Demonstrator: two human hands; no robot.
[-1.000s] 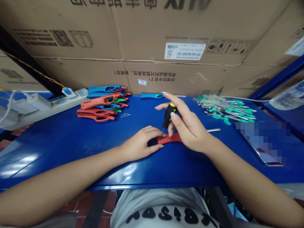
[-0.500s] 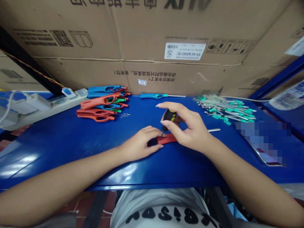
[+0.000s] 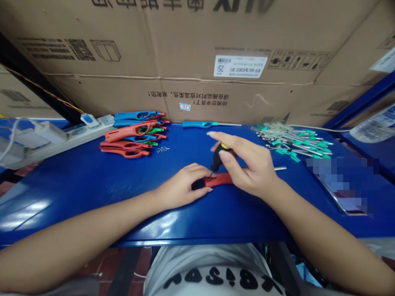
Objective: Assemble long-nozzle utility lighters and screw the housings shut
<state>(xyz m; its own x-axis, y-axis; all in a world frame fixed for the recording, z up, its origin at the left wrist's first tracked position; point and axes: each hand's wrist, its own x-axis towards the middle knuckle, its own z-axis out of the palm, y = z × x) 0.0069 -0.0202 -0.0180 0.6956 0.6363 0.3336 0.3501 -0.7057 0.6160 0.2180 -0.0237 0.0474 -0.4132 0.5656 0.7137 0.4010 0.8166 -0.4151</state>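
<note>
Screwdriver [image 3: 217,158] tip down-L, R hand [image 3: 256,170] gripping, red casing [image 3: 221,179] lengthwise L-R, L hand [image 3: 182,186] pinching end

Upside-down txt – "AUX" + Chinese on ctn [image 3: 185,53], "25" on wht lbl [image 3: 240,66], "BISON" on shirt [image 3: 197,257]

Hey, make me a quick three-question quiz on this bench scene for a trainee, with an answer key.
1. Which hand holds the screwdriver?
2. True or false: the left hand is on a blue casing.
3. The small metal pieces lie:
A) against the cardboard
B) just right of the casing pile
C) under the left hand

Key:
1. The right hand.
2. False; it is on the red casing.
3. B.
</note>
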